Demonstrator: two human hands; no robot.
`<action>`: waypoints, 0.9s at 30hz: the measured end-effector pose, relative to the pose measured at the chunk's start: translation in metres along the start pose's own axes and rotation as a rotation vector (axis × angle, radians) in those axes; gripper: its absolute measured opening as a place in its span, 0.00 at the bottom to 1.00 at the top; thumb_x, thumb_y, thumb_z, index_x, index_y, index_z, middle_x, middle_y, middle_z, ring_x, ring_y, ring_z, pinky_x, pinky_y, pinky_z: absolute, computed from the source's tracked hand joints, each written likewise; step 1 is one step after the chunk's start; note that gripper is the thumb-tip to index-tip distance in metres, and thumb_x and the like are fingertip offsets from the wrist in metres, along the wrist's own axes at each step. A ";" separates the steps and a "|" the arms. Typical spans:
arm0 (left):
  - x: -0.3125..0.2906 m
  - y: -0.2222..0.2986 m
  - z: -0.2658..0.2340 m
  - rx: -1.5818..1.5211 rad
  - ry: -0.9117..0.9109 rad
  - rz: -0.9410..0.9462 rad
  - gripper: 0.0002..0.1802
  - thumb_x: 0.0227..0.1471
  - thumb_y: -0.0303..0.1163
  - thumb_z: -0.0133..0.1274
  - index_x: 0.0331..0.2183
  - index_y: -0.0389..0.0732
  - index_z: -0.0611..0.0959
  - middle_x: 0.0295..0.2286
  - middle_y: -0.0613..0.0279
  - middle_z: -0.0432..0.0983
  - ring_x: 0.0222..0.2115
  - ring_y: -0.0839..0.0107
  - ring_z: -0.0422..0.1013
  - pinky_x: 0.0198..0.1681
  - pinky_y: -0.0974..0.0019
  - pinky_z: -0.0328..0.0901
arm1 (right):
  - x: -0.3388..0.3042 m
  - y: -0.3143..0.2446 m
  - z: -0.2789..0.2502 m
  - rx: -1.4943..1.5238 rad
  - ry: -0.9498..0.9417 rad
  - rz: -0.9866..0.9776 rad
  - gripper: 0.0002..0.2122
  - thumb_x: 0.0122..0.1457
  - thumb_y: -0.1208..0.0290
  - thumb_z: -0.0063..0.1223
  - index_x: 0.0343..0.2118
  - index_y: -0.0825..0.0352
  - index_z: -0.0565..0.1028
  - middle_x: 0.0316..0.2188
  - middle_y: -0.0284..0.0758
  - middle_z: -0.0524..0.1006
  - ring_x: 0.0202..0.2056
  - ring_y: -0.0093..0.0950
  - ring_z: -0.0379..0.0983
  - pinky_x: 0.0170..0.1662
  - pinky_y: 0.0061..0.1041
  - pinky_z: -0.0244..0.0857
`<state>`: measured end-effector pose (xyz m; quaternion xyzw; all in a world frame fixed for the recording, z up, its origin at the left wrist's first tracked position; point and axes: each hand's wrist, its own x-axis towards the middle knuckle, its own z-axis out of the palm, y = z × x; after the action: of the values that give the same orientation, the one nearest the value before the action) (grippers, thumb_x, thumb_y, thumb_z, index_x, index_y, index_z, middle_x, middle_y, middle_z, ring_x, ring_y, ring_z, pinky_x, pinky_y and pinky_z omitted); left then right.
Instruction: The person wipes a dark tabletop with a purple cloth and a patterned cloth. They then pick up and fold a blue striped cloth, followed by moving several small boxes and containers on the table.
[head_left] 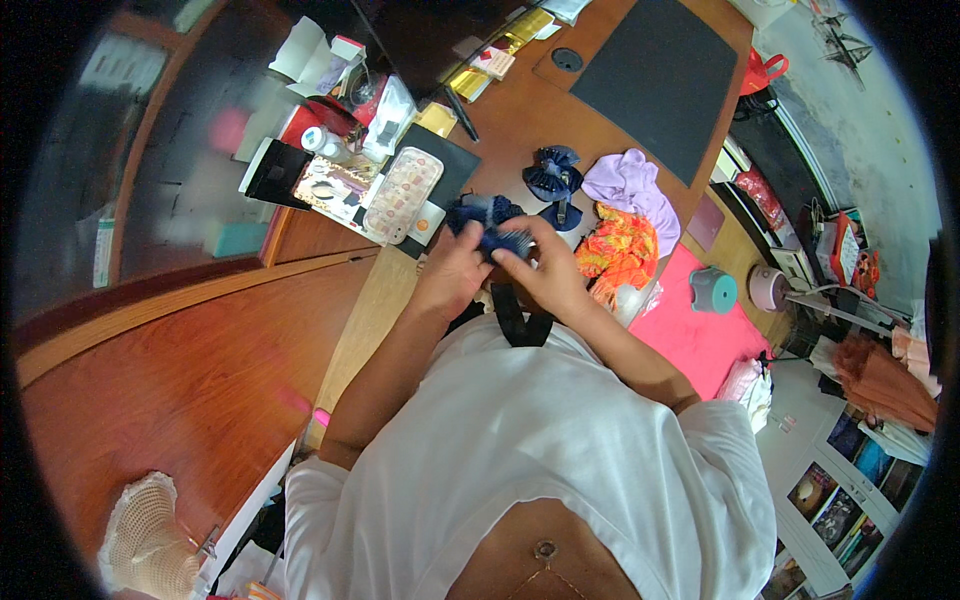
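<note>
My left hand (456, 270) and my right hand (549, 264) are close together at the near edge of the desk. Between their closed fingers they grip a dark blue, bunched fabric piece (487, 214) that looks like a hair bow. The fingers cover part of it, so its full shape is hidden. Just beyond my right hand lies a navy bow hair clip (552, 172), with a smaller dark blue piece (563, 214) below it. A lilac cloth (632, 190) and an orange-yellow patterned scarf (622, 246) are heaped to the right of these.
A patterned pencil case (404, 195), a white bottle (322, 142) and an open white box (303, 52) crowd the desk's left side. A dark desk mat (655, 85) spans the far right. A teal-topped stool (713, 290) stands on a pink mat (685, 330) at right.
</note>
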<state>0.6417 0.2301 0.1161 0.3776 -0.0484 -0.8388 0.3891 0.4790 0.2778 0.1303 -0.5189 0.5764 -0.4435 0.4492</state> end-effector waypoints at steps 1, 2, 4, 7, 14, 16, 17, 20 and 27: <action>0.001 -0.008 -0.003 0.152 -0.107 0.172 0.26 0.58 0.27 0.57 0.56 0.40 0.69 0.49 0.58 0.73 0.50 0.64 0.72 0.52 0.60 0.69 | 0.001 0.000 -0.003 -0.022 -0.083 -0.084 0.15 0.56 0.68 0.66 0.45 0.67 0.76 0.40 0.37 0.75 0.34 0.25 0.75 0.37 0.22 0.70; 0.005 -0.010 -0.007 0.130 -0.061 0.145 0.26 0.57 0.27 0.58 0.55 0.40 0.70 0.48 0.58 0.74 0.49 0.64 0.73 0.52 0.61 0.70 | 0.003 0.001 -0.008 -0.042 -0.165 -0.167 0.15 0.56 0.68 0.66 0.45 0.67 0.77 0.42 0.37 0.75 0.33 0.24 0.75 0.37 0.22 0.69; 0.017 -0.010 -0.018 0.086 0.033 0.090 0.25 0.57 0.27 0.59 0.55 0.40 0.72 0.46 0.59 0.76 0.46 0.66 0.74 0.50 0.63 0.70 | 0.012 0.006 -0.027 -0.074 -0.163 -0.121 0.17 0.56 0.68 0.66 0.47 0.65 0.77 0.47 0.39 0.73 0.40 0.27 0.76 0.39 0.23 0.71; 0.026 -0.009 -0.036 0.115 0.109 0.061 0.17 0.59 0.30 0.55 0.49 0.37 0.77 0.41 0.58 0.80 0.42 0.64 0.78 0.47 0.62 0.73 | 0.041 0.013 -0.062 -0.540 0.023 -0.216 0.37 0.45 0.68 0.73 0.61 0.59 0.67 0.56 0.41 0.68 0.51 0.37 0.70 0.51 0.35 0.69; 0.018 -0.005 -0.011 0.248 0.124 -0.153 0.22 0.55 0.36 0.61 0.50 0.42 0.77 0.40 0.60 0.80 0.39 0.66 0.78 0.38 0.61 0.73 | 0.072 0.071 -0.090 -1.062 -0.249 -0.154 0.47 0.35 0.74 0.75 0.63 0.45 0.65 0.70 0.44 0.48 0.63 0.53 0.57 0.62 0.41 0.64; 0.024 -0.006 -0.011 0.191 0.084 -0.193 0.23 0.53 0.36 0.62 0.50 0.44 0.77 0.40 0.61 0.80 0.38 0.66 0.78 0.36 0.59 0.73 | 0.074 0.086 -0.087 -0.909 -0.206 -0.144 0.41 0.36 0.78 0.73 0.58 0.48 0.71 0.69 0.43 0.51 0.65 0.51 0.56 0.64 0.41 0.61; 0.029 -0.007 -0.012 0.150 0.064 -0.192 0.21 0.53 0.35 0.61 0.49 0.43 0.78 0.39 0.60 0.80 0.38 0.66 0.78 0.37 0.58 0.73 | 0.074 0.088 -0.082 -0.791 -0.103 -0.208 0.29 0.39 0.81 0.67 0.49 0.56 0.76 0.66 0.45 0.57 0.63 0.49 0.59 0.62 0.40 0.62; 0.036 -0.004 -0.010 0.139 0.008 -0.167 0.18 0.53 0.35 0.60 0.45 0.43 0.80 0.39 0.61 0.81 0.39 0.65 0.78 0.41 0.61 0.73 | 0.068 0.090 -0.086 -0.674 -0.076 -0.237 0.22 0.42 0.82 0.62 0.45 0.61 0.78 0.61 0.46 0.64 0.60 0.48 0.62 0.60 0.38 0.63; 0.063 -0.001 -0.006 0.001 -0.069 -0.113 0.18 0.53 0.35 0.57 0.46 0.43 0.80 0.41 0.61 0.81 0.41 0.63 0.78 0.46 0.59 0.72 | 0.033 0.059 -0.079 -0.343 -0.074 -0.232 0.18 0.45 0.81 0.55 0.42 0.64 0.76 0.57 0.45 0.67 0.59 0.44 0.65 0.59 0.35 0.62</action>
<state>0.6193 0.1889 0.0738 0.3508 -0.0406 -0.8720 0.3391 0.3881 0.2523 0.0869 -0.6666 0.5629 -0.3685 0.3211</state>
